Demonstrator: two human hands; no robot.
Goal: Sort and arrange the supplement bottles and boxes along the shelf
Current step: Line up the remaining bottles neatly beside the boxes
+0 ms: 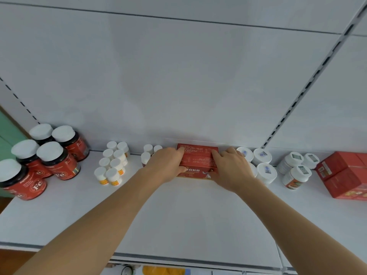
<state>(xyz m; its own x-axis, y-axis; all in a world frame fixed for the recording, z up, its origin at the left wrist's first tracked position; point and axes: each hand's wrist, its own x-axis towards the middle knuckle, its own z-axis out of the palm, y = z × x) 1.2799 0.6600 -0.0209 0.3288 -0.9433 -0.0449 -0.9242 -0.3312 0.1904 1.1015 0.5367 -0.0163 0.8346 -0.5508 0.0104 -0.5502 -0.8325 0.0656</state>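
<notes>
Both hands clamp the red boxes (pixel 197 160) at the back middle of the shelf (pixel 188 215), against the rear panel. Left hand (pixel 166 165) grips the left end, fingers curled over the top edge, thumb on the front face. Right hand (pixel 231 168) grips the right end the same way, fingers over the top, thumb low on the front. Looks like two or more boxes stacked or butted together; exact count unclear, hands cover the ends.

Progress, judged from layout: mostly sorted already. Far left, a cluster of big red Fe bottles (pixel 49 155) with white caps, grouped. Next, small white bottles with yellow labels (pixel 113 162) in a tidy double row. A few more small white-capped bottles (pixel 149 152) sit just beside the left hand, partly hidden. Right of the boxes, white jars with blue marks on the lids (pixel 262 161), touching or nearly touching the right hand. Then white jars with red labels (pixel 296 169). Far right, a larger red carton stack (pixel 343 175), angled, cut off by the frame edge.

Left to do, probably: square up the held boxes against the back, straighten the far-right cartons. Front of shelf carries no product.
</notes>
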